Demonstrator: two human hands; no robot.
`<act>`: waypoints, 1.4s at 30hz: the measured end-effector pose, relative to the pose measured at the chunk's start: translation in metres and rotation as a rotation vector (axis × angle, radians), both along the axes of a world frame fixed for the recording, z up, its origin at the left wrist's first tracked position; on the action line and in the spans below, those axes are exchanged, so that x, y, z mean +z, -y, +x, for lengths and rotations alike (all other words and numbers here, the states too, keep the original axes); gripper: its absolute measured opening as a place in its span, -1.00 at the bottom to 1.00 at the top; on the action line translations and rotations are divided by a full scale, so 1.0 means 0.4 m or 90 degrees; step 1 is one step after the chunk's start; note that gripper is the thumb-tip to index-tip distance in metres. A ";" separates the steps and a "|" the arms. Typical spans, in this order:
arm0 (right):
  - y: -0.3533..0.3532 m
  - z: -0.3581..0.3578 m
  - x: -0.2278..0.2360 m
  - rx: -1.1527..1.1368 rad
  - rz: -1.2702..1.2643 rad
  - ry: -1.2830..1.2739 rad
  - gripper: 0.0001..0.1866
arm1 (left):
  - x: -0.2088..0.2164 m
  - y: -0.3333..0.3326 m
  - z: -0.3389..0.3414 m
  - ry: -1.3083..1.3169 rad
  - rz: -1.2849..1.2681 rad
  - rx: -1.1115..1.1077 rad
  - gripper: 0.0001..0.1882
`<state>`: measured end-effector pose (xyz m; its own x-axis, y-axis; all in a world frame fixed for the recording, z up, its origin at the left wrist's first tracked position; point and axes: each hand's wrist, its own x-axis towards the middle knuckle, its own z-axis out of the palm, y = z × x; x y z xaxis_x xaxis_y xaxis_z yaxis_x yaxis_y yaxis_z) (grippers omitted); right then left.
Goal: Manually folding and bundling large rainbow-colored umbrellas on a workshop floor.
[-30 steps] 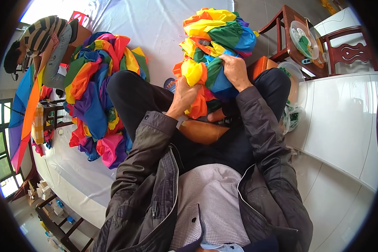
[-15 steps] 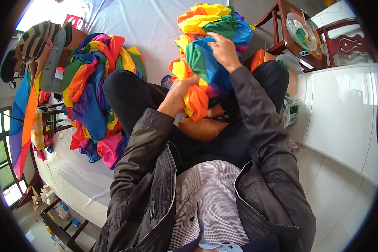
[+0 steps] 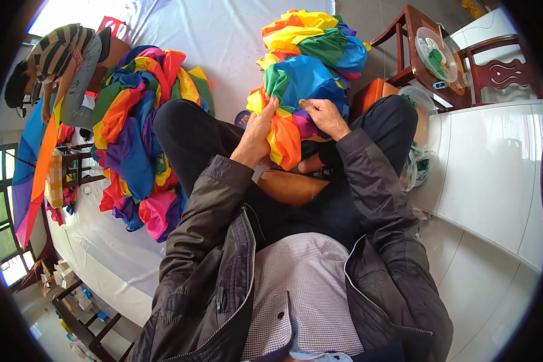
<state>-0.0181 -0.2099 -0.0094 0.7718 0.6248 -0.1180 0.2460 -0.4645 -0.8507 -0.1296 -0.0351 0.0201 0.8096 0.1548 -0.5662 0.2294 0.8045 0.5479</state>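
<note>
Between my bent knees lies a bundle of thin rainbow-striped cloth [image 3: 304, 77], in green, blue, yellow, orange and purple panels like an umbrella canopy. My left hand [image 3: 260, 131] is closed on its left side, thumb up against the green and yellow panels. Fingers bent, my right hand [image 3: 327, 117] pinches a purple and blue part of the same cloth. An orange and yellow fold [image 3: 285, 142] hangs down between the two hands. Just beyond, more crumpled rainbow cloth [image 3: 317, 36] is heaped; I cannot tell where one piece ends and another begins.
Left of my knee rises a big pile of rainbow cloth [image 3: 127, 139]. Past it a person [image 3: 63, 54] bends over beside a spread rainbow umbrella [image 3: 35, 175]. To the right stand wooden chairs [image 3: 501, 72], a clear plastic tub [image 3: 435, 54] and an orange box [image 3: 373, 96].
My right hand has come down and nearer to my left, from pointing over the cloth to pinching it. My left hand has shifted slightly up along the cloth.
</note>
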 end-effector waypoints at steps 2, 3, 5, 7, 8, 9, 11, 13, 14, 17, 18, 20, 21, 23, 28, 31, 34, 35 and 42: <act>-0.003 -0.010 -0.009 -0.036 0.005 0.048 -0.44 | 0.005 -0.001 -0.002 -0.006 0.006 0.005 -0.72; -0.002 -0.016 -0.018 -0.074 0.009 0.095 -0.43 | 0.009 -0.001 -0.003 0.012 0.039 -0.016 -0.71; 0.002 -0.021 -0.035 -0.112 0.013 0.143 -0.42 | 0.017 0.001 -0.002 0.049 0.104 -0.058 -0.67; 0.009 -0.021 -0.039 -0.112 -0.038 0.181 -0.46 | 0.014 0.003 -0.001 0.051 0.112 -0.062 -0.67; 0.008 -0.022 -0.037 -0.111 -0.063 0.201 -0.48 | 0.010 0.004 -0.001 0.052 0.121 -0.066 -0.67; 0.006 -0.021 -0.035 -0.110 -0.062 0.201 -0.48 | 0.005 0.005 -0.001 0.053 0.129 -0.071 -0.66; 0.002 -0.019 -0.032 -0.063 -0.079 0.008 -0.53 | -0.005 0.009 0.001 0.041 0.128 -0.062 -0.66; 0.002 -0.020 -0.037 -0.042 -0.089 -0.088 -0.56 | -0.010 0.017 0.002 0.016 0.122 -0.053 -0.66; -0.001 -0.021 -0.053 -0.035 -0.013 -0.112 -0.58 | -0.012 0.018 0.003 0.017 0.122 -0.053 -0.66; -0.013 -0.026 -0.060 -0.016 0.141 -0.158 -0.60 | -0.018 0.016 0.010 0.043 0.097 -0.055 -0.67; -0.014 -0.029 -0.051 -0.019 0.132 -0.119 -0.61 | -0.020 0.017 0.008 0.045 0.098 -0.053 -0.67; -0.017 -0.032 -0.031 -0.023 0.114 -0.039 -0.62 | -0.024 0.022 -0.001 0.048 0.133 -0.062 -0.69; -0.020 -0.032 -0.020 -0.020 0.115 -0.037 -0.62 | -0.025 0.023 -0.002 0.050 0.151 -0.066 -0.70; -0.023 -0.039 -0.003 -0.052 0.070 0.055 -0.62 | -0.040 0.014 0.001 0.028 0.147 -0.078 -0.71; -0.084 -0.029 -0.004 -0.138 0.057 0.104 -0.62 | -0.051 -0.002 0.013 -0.025 0.061 -0.051 -0.71; -0.084 -0.016 -0.003 -0.158 0.087 0.032 -0.62 | -0.040 -0.002 0.018 -0.043 0.005 -0.004 -0.71; -0.083 -0.027 -0.025 -0.176 0.131 -0.027 -0.61 | -0.026 0.005 0.012 -0.080 -0.030 0.025 -0.71; -0.081 -0.035 -0.034 -0.184 0.161 -0.046 -0.60 | -0.032 0.009 0.006 -0.085 -0.038 0.034 -0.71; -0.081 -0.056 -0.044 -0.207 0.212 -0.066 -0.54 | -0.049 0.038 -0.008 -0.093 -0.064 0.077 -0.74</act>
